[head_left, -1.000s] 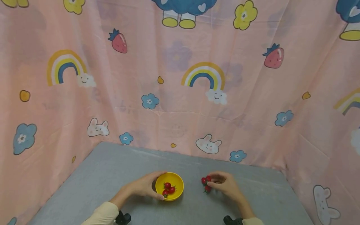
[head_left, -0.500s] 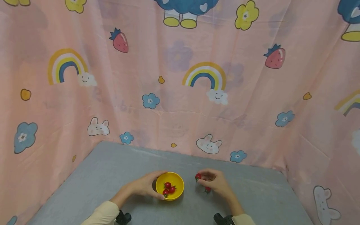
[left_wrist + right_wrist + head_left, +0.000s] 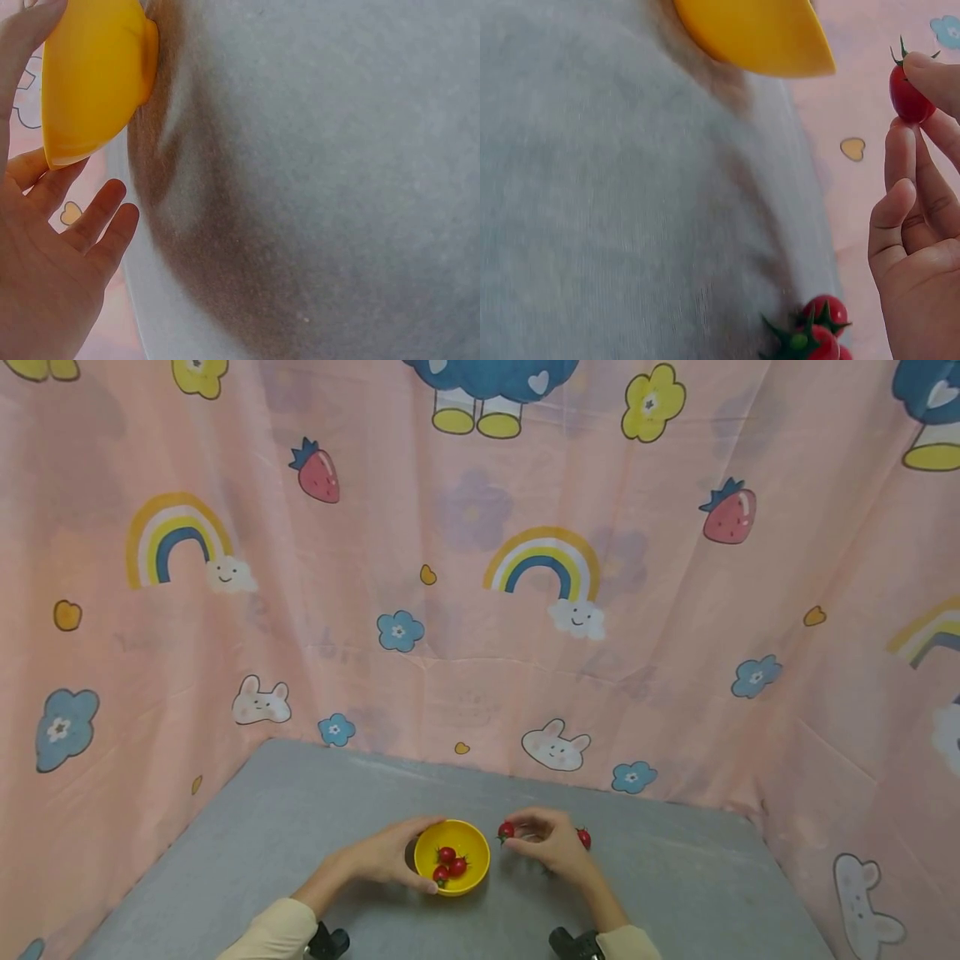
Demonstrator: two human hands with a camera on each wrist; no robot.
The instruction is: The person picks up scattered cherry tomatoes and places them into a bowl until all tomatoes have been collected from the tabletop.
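A yellow bowl (image 3: 477, 847) is held at its left side by my left hand (image 3: 386, 857), thumb on the near rim and fingers on the far rim. Three red cherry tomatoes (image 3: 457, 866) lie inside it. To the right of the bowl, my right hand (image 3: 553, 845) pinches another cherry tomato (image 3: 910, 94) between thumb and fingertips, its green stem end upward in the right wrist view. That tomato is just off the bowl's right rim. More cherry tomatoes (image 3: 823, 341) rest on the table behind the right hand, mostly hidden by it in the head view.
A grey cloth-covered table (image 3: 360, 793) spreads under both hands. Pink curtain (image 3: 465, 677) with rainbows, flowers and rabbits hangs along its back and sides. Dark wrist devices (image 3: 576, 943) sit at both cuffs.
My right hand has picked one cherry tomato out of the group on the right and carried it left toward the bowl. The left hand and bowl stay in place.
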